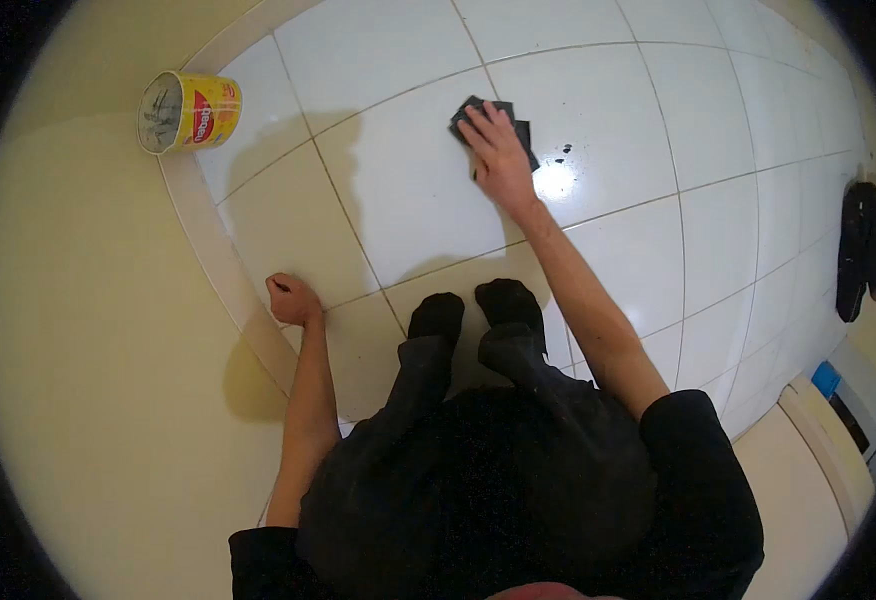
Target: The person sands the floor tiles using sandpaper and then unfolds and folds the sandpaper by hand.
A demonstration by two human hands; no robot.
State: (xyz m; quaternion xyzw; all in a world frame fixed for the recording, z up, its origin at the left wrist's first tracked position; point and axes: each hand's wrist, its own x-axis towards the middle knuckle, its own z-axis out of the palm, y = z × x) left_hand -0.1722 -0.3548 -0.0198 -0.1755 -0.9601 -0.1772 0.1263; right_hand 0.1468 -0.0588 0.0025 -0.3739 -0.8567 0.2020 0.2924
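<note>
My right hand (501,160) lies with fingers spread on a dark folded cloth (526,140), pressed flat on the white tiled floor (418,190). Small dark specks (564,150) lie on the tile just right of the cloth. My left hand (294,299) is closed in a fist near the wall's base, at the left; a small dark bit shows within its curled fingers, too little to name.
A yellow tub (213,112) with a red label stands in the upper left corner by the skirting. My feet in black socks (436,318) are on the floor below the cloth. Dark objects (858,250) and a blue item (826,379) are at the right edge.
</note>
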